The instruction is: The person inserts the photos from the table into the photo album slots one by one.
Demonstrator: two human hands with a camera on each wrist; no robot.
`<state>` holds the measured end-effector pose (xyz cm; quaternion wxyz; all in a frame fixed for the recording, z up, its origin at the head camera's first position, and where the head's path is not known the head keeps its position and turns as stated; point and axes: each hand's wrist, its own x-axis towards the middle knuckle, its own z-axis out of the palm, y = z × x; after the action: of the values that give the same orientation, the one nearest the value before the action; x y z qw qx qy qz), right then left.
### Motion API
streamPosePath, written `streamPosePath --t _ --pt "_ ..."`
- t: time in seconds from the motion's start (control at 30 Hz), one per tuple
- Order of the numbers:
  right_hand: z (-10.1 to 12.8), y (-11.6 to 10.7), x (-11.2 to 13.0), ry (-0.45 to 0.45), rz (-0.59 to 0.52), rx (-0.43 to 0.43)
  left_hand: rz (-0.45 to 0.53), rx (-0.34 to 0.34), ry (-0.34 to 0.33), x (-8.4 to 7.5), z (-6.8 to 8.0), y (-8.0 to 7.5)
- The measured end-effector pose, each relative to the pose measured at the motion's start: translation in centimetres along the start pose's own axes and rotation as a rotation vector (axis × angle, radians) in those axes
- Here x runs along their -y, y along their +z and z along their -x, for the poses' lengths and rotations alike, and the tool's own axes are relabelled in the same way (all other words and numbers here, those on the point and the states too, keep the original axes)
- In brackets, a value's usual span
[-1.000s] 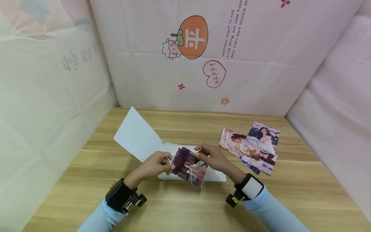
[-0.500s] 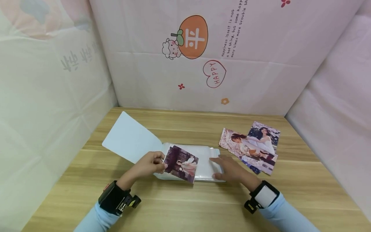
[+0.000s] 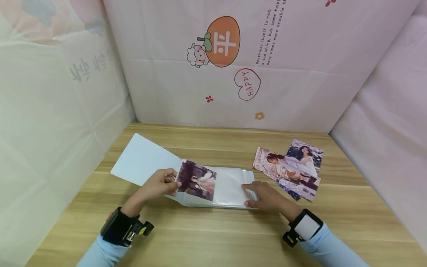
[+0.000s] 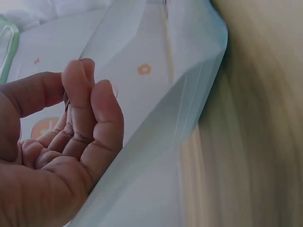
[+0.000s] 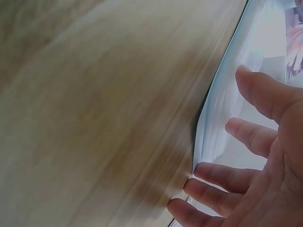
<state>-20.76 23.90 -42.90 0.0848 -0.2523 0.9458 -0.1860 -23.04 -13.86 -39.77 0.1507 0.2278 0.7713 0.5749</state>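
Observation:
An open photo album [image 3: 230, 185] with clear plastic sleeve pages lies on the wooden table [image 3: 213, 233]. Its white cover [image 3: 143, 163] is folded out to the left. My left hand [image 3: 160, 183] pinches the left edge of a dark purple photo [image 3: 197, 180] over the album's left side. In the left wrist view the curled fingers [image 4: 90, 118] sit beside the album's sleeve pages [image 4: 184, 94]. My right hand [image 3: 263, 194] lies flat with straight fingers on the album's right edge. The right wrist view shows those fingers [image 5: 227, 179] spread on the sleeve page [image 5: 246, 109].
A small pile of loose photos [image 3: 290, 168] lies on the table to the right of the album. Printed cloth walls [image 3: 233, 66] close in the back and both sides. Bare table runs along the front edge.
My right hand let go of the photo and came down flat on the album's right edge. My left hand carried the photo leftward and the cover dropped lower to the left.

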Motion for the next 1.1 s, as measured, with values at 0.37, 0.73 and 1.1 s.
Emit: streamPosePath --t 0.37,0.73,1.1 --pt "-0.2 0.3 -0.2 -0.011 0.016 -0.011 -0.001 -0.231 -0.162 -0.5 2.7 -4.9" --pt "-0.1 0.1 -0.3 0.001 0.013 -0.009 -0.077 -0.174 -0.184 -0.2 2.7 -4.7" --pt "-0.1 0.4 -0.6 -0.005 0.023 -0.019 -0.238 -0.211 -0.286 0.0 1.9 -4.1"
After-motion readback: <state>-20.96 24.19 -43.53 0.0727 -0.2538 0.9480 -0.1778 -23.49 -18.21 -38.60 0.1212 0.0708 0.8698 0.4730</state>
